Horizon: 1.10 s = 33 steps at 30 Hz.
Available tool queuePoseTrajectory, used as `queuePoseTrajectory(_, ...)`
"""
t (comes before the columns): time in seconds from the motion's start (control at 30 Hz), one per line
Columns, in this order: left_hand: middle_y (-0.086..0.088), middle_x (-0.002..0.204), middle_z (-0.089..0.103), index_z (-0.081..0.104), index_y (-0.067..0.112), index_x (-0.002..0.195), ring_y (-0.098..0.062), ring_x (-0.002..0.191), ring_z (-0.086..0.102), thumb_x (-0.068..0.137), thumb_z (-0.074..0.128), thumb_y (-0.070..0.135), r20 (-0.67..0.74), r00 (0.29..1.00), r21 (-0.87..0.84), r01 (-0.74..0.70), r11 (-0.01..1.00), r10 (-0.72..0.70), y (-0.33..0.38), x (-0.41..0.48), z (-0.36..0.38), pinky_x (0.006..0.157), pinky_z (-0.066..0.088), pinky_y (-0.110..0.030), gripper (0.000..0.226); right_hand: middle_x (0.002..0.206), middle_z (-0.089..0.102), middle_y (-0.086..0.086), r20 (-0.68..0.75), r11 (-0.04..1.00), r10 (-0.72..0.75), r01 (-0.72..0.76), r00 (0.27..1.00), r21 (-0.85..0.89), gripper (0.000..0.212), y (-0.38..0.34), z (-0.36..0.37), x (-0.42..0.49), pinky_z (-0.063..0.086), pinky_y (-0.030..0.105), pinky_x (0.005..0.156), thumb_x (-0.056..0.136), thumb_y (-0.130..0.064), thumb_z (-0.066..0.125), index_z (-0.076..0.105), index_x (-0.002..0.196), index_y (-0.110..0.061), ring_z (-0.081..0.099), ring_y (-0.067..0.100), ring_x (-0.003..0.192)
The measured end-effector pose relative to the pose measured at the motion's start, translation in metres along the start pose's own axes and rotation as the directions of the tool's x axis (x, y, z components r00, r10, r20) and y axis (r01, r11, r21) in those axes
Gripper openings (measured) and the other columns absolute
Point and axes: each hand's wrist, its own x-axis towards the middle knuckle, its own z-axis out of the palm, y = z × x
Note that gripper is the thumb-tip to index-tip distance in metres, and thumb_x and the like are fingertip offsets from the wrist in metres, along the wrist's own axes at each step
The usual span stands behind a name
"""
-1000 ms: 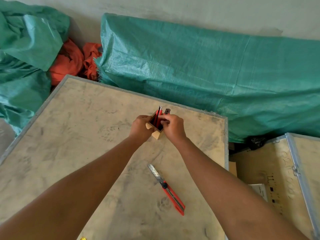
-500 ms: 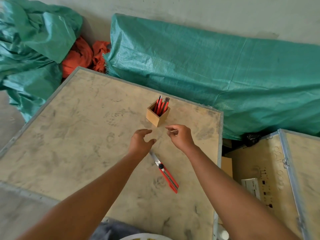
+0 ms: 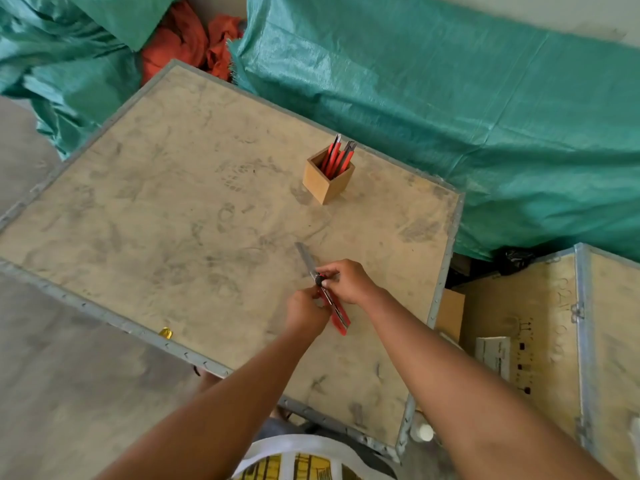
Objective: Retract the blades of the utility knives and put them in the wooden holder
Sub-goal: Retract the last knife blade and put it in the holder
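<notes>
Both hands grip the utility knife (image 3: 332, 299), blade extended up-left.

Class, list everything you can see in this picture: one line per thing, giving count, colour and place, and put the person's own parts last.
utility knife: one, red, blade out, held low over the near part of the board
knives in holder: several, red, standing upright; exact count unclear
wooden holder: one, light brown, far side of the board
board: one, tan with grey metal edge, centre
tarpaulin: green, draped behind and left of the board
cloth: orange, between the tarpaulin folds, top left
crate: one, tan with metal edging, right
gold scrap: one, near edge of the board
left hand: one, gripping the knife handle
right hand: one, at the knife's slider
</notes>
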Motion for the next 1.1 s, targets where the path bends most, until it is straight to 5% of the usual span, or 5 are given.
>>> queuePoseTrajectory(0.27,0.005,0.081,0.072,0.072,0.026,0.108,-0.006,0.059,0.063,0.081,0.056,-0.001,-0.024,0.999,-0.070,-0.030,0.997,0.028,-0.002,-0.007,-0.001,0.048,0.046,-0.015,0.041,0.110,0.075,0.008,-0.060,0.999,0.012,-0.009,0.998,0.050,0.023,0.009,0.006,-0.002,0.049,0.024,0.086,0.090,-0.004,0.071,0.075,0.110,-0.014,0.068,0.018,0.098)
queuePoseTrajectory(0.43,0.007,0.081,0.071,0.065,0.023,0.125,-0.013,0.058,0.060,0.084,0.046,-0.009,0.026,0.999,-0.161,-0.032,0.986,0.036,-0.006,-0.011,-0.010,0.058,0.052,-0.034,0.055,0.107,0.073,0.012,-0.061,0.956,0.082,-0.061,0.995,0.286,0.021,0.006,-0.002,-0.013,0.066,0.041,0.078,0.094,-0.004,0.068,0.071,0.113,-0.013,0.076,0.027,0.093)
queuePoseTrajectory(0.6,0.009,0.105,0.072,0.062,0.026,0.129,0.000,0.072,0.070,0.093,0.057,0.000,0.109,0.989,-0.182,-0.080,0.980,0.101,-0.001,-0.024,-0.036,0.062,0.056,-0.021,0.045,0.105,0.073,0.008,-0.155,0.908,0.061,0.010,0.986,0.419,0.020,-0.012,-0.021,-0.029,0.066,0.030,0.068,0.095,-0.005,0.069,0.070,0.113,-0.013,0.074,0.022,0.095)
queuePoseTrajectory(0.8,-0.009,0.109,0.068,0.065,0.022,0.125,-0.032,0.090,0.069,0.091,0.058,-0.005,0.093,0.975,-0.242,-0.173,0.955,0.200,0.012,-0.040,-0.068,0.072,0.063,-0.040,0.044,0.110,0.076,0.011,-0.220,0.839,0.002,0.118,0.975,0.532,0.026,-0.034,-0.037,-0.044,0.067,0.037,0.073,0.096,-0.005,0.067,0.072,0.122,-0.010,0.076,0.024,0.100)
queuePoseTrajectory(1.1,-0.003,0.100,0.074,0.067,0.010,0.120,-0.006,0.075,0.072,0.091,0.059,-0.007,0.058,0.972,-0.375,-0.189,0.908,0.226,0.038,-0.054,-0.099,0.060,0.059,-0.023,0.035,0.107,0.078,0.006,-0.223,0.877,-0.121,0.209,0.967,0.433,0.027,-0.064,-0.044,-0.070,0.067,0.037,0.069,0.094,-0.008,0.071,0.076,0.120,-0.015,0.073,0.017,0.086)
